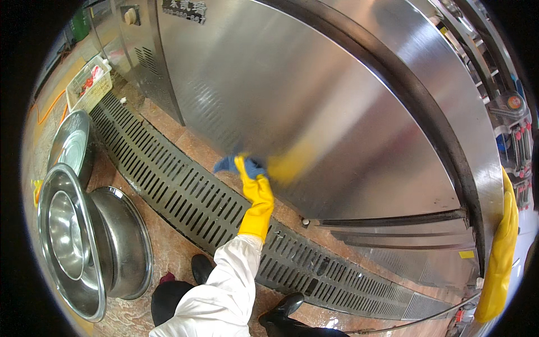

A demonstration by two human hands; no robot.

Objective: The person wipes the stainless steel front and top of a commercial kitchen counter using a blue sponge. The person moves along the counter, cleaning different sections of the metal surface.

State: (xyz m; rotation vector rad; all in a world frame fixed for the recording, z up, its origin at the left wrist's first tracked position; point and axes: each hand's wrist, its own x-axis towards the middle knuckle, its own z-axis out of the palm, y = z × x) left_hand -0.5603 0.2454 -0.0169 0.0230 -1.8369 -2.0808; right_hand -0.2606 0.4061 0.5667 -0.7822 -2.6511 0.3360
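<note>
My left hand (254, 185), in a yellow rubber glove, grips a blue cloth (229, 164) at the lower part of a stainless steel cabinet panel (294, 105). The panel carries a blurred yellow reflection beside the glove. At the far right, my right hand (499, 257), also in a yellow glove, lies along the edge of the steel worktop (484, 139). Its fingers are stretched out, with nothing seen in them. A white sleeve (227, 274) covers my left arm.
A slotted drain grate (202, 198) runs along the cabinet's foot. To the left stand metal basins (99, 252), another basin (71, 143) and a plastic basket (90, 99) with red items. A cable or hose (421, 324) crosses the floor near my black boot (286, 309).
</note>
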